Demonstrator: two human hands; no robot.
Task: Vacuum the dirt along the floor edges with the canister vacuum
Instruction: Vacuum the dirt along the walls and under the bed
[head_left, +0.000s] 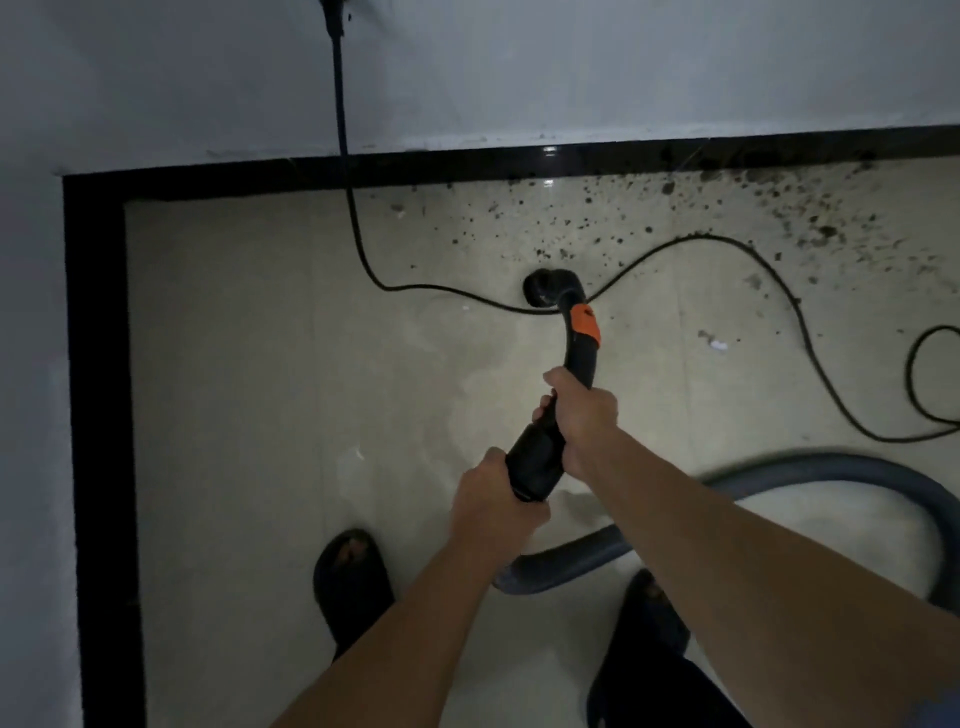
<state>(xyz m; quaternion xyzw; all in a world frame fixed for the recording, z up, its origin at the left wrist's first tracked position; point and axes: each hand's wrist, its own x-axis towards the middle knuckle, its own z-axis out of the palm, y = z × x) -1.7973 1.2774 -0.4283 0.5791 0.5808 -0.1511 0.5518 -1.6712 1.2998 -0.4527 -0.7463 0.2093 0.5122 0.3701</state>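
Your left hand (488, 493) & right hand (584, 415) both clamp the stiff vac handle (535, 457), good spot; bendy vac hose (810, 470) prob. drags light.

Views: one only, worn on the person's head, so no second view shares the scene.
Facing: forward and steeply down at the floor (260, 364), toward the corner where the black skirting (467, 161) meets the wall (571, 67).
Nearness: close; the left hand (493, 493) and right hand (582, 415) grip the handle (535, 457) mid-frame, with sandals (353, 587) at the bottom edge.
Height: seemingly standing, though the wide lens makes this hard to judge.
Lens: wide-angle, so the skirting line bows; dim light, soft edges.
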